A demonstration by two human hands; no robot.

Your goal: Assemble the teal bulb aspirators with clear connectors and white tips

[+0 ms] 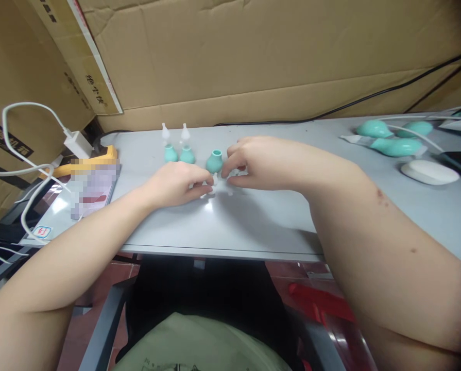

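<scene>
On the carton [25, 87] at the left of the frame, we read "电脑机箱" in light characters on a black band [9, 138]; the smaller Latin lettering beneath is too faint for us to read surely. Upper left, the pale strip [105, 100] on the cardboard carries large dark characters we cannot make out with certainty. At lower left, the red marks on the blue-edged sticker [43, 231] on the desk [153, 226] are too small for us, as is the print on the green shirt [199, 345] at bottom centre.

The bulbs [215, 163] around the centre are mint green, the surface [253, 232] pale grey. Tan cardboard [253, 56] stands at twelve o'clock, and an olive-green shirt [203, 345] with dark print shows at six.
</scene>
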